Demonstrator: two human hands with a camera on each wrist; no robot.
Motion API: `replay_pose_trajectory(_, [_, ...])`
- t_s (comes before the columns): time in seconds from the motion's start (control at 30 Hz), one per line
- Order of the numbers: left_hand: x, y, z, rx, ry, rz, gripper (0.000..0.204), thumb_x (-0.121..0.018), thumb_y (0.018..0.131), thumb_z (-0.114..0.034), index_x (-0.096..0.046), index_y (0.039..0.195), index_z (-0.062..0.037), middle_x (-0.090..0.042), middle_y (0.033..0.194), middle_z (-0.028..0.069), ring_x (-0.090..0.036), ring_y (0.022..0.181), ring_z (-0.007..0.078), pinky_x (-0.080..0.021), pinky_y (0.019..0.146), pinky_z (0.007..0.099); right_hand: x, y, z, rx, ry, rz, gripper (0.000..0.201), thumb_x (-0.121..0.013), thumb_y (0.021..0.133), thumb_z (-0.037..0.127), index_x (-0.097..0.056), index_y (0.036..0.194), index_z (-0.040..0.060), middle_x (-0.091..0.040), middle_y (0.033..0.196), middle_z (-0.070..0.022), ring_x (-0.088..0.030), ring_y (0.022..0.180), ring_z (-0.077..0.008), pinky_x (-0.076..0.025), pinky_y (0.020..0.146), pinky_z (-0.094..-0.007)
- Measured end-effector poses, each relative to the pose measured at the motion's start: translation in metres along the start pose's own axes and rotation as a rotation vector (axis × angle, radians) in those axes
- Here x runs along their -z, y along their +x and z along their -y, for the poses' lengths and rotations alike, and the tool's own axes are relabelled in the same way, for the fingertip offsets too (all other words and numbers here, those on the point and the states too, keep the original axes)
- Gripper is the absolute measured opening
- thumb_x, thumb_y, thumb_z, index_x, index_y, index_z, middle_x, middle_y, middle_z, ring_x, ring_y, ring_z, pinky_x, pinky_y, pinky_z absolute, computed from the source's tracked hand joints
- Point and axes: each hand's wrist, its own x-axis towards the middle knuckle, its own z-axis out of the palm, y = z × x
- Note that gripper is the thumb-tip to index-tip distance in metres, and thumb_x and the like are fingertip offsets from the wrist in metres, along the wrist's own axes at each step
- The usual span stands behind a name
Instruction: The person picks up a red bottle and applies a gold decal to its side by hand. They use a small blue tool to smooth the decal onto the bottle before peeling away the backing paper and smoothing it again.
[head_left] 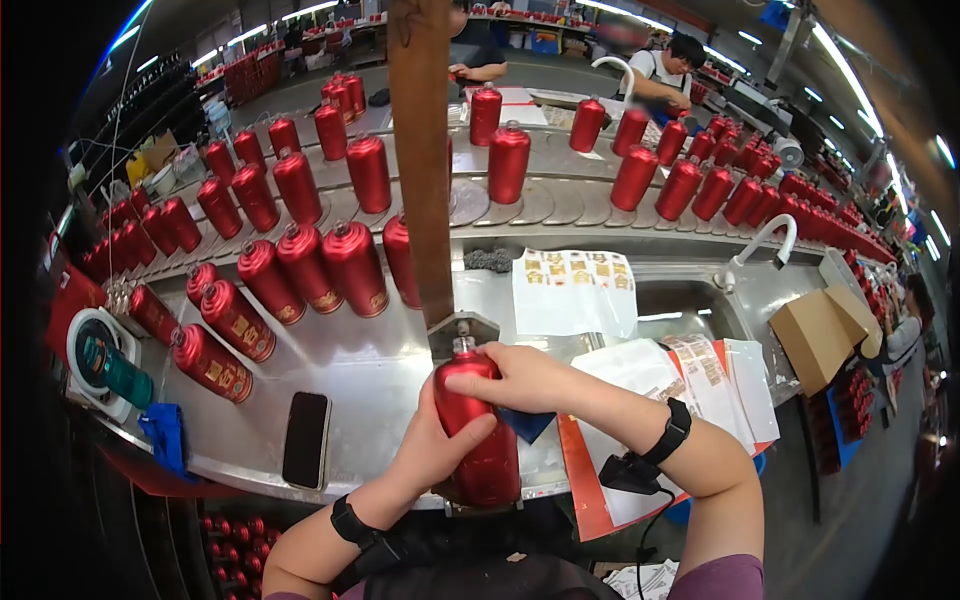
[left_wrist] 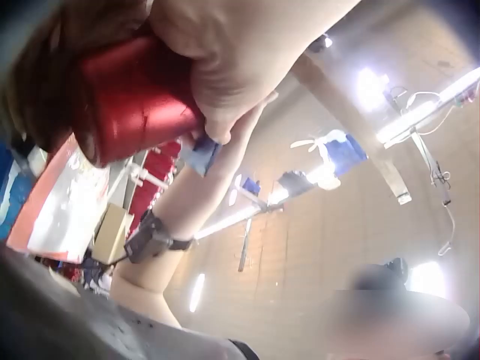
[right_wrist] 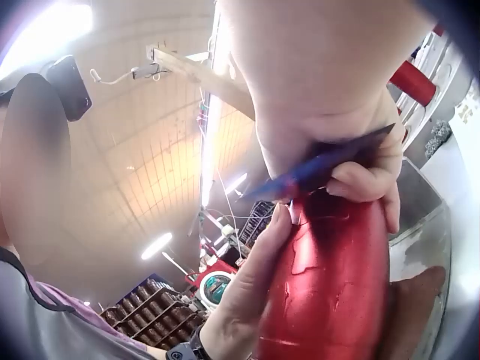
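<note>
The left hand (head_left: pixel 440 442) grips the bottle (head_left: pixel 490 468), far fingers hidden; the right hand (head_left: pixel 522 380) pinches a half-hidden blue sheet (right_wrist: pixel 315 169).

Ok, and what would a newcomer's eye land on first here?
Probably the shiny red bottle gripped by the left hand and right hand, at the near edge of the metal counter. Next, likely the rows of similar bottles behind it, and the wooden post standing upright in front. A black phone lies to the bottle's left.
</note>
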Motion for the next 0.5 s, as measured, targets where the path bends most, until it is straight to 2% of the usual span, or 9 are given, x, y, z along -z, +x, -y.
replay_pose_trajectory(0.03, [0.003, 0.0, 0.005, 0.036, -0.156, -0.022, 0.088, -0.077, 0.087, -0.03, -0.022, 0.15, -0.0022, -0.052, 0.135, 0.0177, -0.054, 0.125, 0.0263, -0.047, 0.103, 0.039, -0.006, 0.004, -0.002, 0.022, 0.077, -0.048, 0.092, -0.062, 0.084, 0.071, -0.054, 0.133, -0.0063, -0.066, 0.118, -0.0256, -0.067, 0.108, -0.0322, -0.052, 0.093, -0.0381])
replay_pose_trajectory(0.07, [0.005, 0.001, 0.007, 0.046, -0.231, -0.018, 0.076, -0.074, 0.09, -0.026, -0.029, 0.147, -0.0021, -0.053, 0.133, 0.0145, -0.055, 0.122, 0.0214, -0.048, 0.102, 0.0374, -0.005, 0.005, -0.006, 0.021, 0.098, -0.015, 0.093, -0.061, 0.087, 0.066, -0.044, 0.143, -0.007, -0.063, 0.124, -0.0273, -0.065, 0.111, -0.033, -0.051, 0.094, -0.0378])
replay_pose_trajectory(0.17, [0.011, 0.007, 0.01, 0.142, -0.399, 0.03, 0.071, -0.073, 0.092, -0.024, -0.031, 0.145, -0.0023, -0.053, 0.133, 0.0133, -0.055, 0.121, 0.0205, -0.048, 0.101, 0.0369, -0.011, 0.0, -0.013, 0.051, 0.092, -0.032, 0.095, -0.062, 0.087, 0.065, -0.041, 0.145, -0.0074, -0.062, 0.124, -0.0286, -0.065, 0.112, -0.0342, -0.051, 0.094, -0.0381])
replay_pose_trajectory(0.2, [0.012, 0.008, 0.008, 0.169, -0.427, 0.059, 0.065, -0.071, 0.094, -0.025, -0.034, 0.143, -0.0024, -0.053, 0.133, 0.0129, -0.056, 0.12, 0.0199, -0.048, 0.102, 0.0359, -0.014, 0.0, -0.018, 0.038, 0.113, -0.046, 0.096, -0.065, 0.086, 0.063, -0.038, 0.147, -0.0065, -0.065, 0.118, -0.0266, -0.066, 0.104, -0.0311, -0.052, 0.09, -0.0362])
replay_pose_trajectory(0.23, [0.014, 0.01, 0.007, 0.171, -0.43, 0.065, 0.065, -0.071, 0.094, -0.025, -0.034, 0.143, -0.0024, -0.053, 0.133, 0.0129, -0.056, 0.12, 0.0199, -0.048, 0.102, 0.0359, -0.017, -0.001, -0.021, 0.031, 0.114, -0.048, 0.096, -0.065, 0.086, 0.063, -0.038, 0.147, -0.0065, -0.065, 0.118, -0.0266, -0.066, 0.104, -0.0311, -0.052, 0.09, -0.0362])
replay_pose_trajectory(0.3, [0.015, 0.014, 0.008, 0.195, -0.412, 0.103, 0.063, -0.069, 0.095, -0.026, -0.035, 0.142, -0.0019, -0.054, 0.132, 0.0128, -0.056, 0.119, 0.0198, -0.048, 0.102, 0.0351, -0.022, -0.005, -0.028, 0.073, 0.196, -0.162, 0.091, -0.067, 0.087, 0.056, -0.042, 0.141, -0.0127, -0.069, 0.107, -0.0244, -0.069, 0.096, -0.0306, -0.054, 0.085, -0.036])
replay_pose_trajectory(0.33, [0.015, 0.016, 0.011, 0.199, -0.439, 0.091, 0.062, -0.068, 0.096, -0.027, -0.035, 0.142, -0.002, -0.054, 0.132, 0.0128, -0.056, 0.119, 0.0196, -0.048, 0.102, 0.0349, -0.021, -0.007, -0.03, 0.056, 0.199, -0.175, 0.091, -0.067, 0.087, 0.056, -0.042, 0.141, -0.0127, -0.069, 0.107, -0.0244, -0.069, 0.096, -0.0306, -0.054, 0.085, -0.036])
replay_pose_trajectory(0.4, [0.016, 0.022, 0.016, 0.219, -0.541, 0.089, 0.06, -0.066, 0.097, -0.031, -0.037, 0.142, -0.003, -0.054, 0.132, 0.0131, -0.056, 0.119, 0.0191, -0.048, 0.102, 0.0349, -0.023, -0.009, -0.03, 0.049, 0.249, -0.212, 0.083, -0.071, 0.089, 0.049, -0.04, 0.148, -0.0012, -0.065, 0.1, -0.0135, -0.063, 0.08, -0.018, -0.051, 0.07, -0.0286])
replay_pose_trajectory(0.5, [0.017, 0.026, 0.027, 0.189, -0.722, 0.147, 0.051, -0.059, 0.101, -0.028, -0.04, 0.143, -0.0048, -0.055, 0.135, 0.0113, -0.057, 0.12, 0.0194, -0.048, 0.103, 0.0352, -0.024, -0.018, -0.028, 0.061, 0.232, -0.275, 0.078, -0.071, 0.091, 0.043, -0.041, 0.148, 0.0007, -0.065, 0.099, -0.0106, -0.062, 0.078, -0.0147, -0.051, 0.067, -0.0281])
